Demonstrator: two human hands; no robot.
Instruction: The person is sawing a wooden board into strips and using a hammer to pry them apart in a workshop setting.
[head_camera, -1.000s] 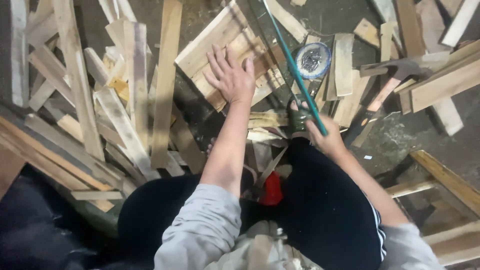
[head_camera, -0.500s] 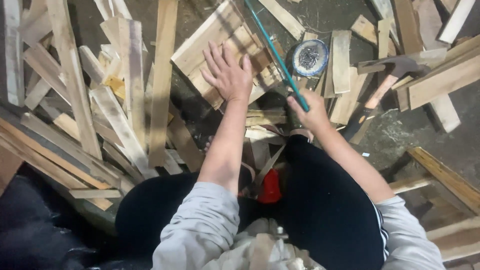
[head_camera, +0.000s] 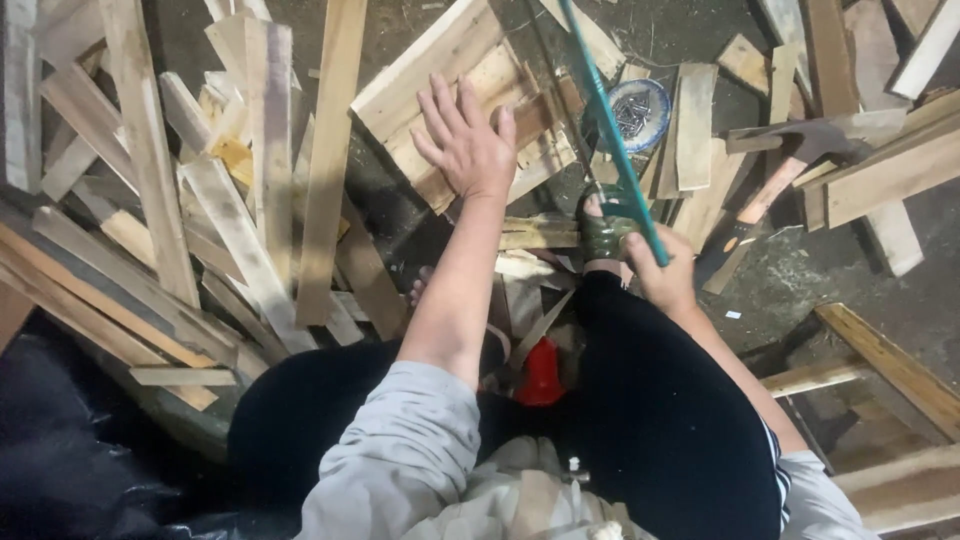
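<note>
At the far left, toward nine o'clock, a heap of long wooden slats (head_camera: 150, 220) lies criss-crossed on the floor (head_camera: 830, 270), and one long plank (head_camera: 330, 160) runs nearly straight from twelve to six o'clock beside it. Below them, at seven o'clock, a dark sheet (head_camera: 70, 440) covers the ground.

Moving right, the left hand (head_camera: 468, 145) reaches out toward twelve o'clock, its forearm bare below a grey sleeve (head_camera: 395, 450). Its fingers (head_camera: 440, 105) are spread wide and hold nothing — the palm rests flat on a small board panel (head_camera: 420, 80) made of pale slats nailed together, which lies tilted across the scrap wood.

Near the centre, at six o'clock from the panel, a red object (head_camera: 541, 375) shows between the person's dark-trousered legs (head_camera: 650, 420); what it is cannot be told. A foot in a green sandal (head_camera: 604, 232) stands just beyond the right knee.

Right of that, the right hand (head_camera: 665, 275) is closed around the lower end of a long teal rod-like tool (head_camera: 610, 125), which slants up toward eleven o'clock and out of the top edge. Its far end is out of view.

Just past the tool, at one o'clock, a round bowl of nails (head_camera: 638, 110) sits among short offcuts. Farther right — around two o'clock — a hatchet with a wooden handle (head_camera: 770, 190) lies on the floor beside more boards (head_camera: 890, 170), well apart from both hands. At four o'clock, further planks (head_camera: 890, 365) angle across the bare floor.
</note>
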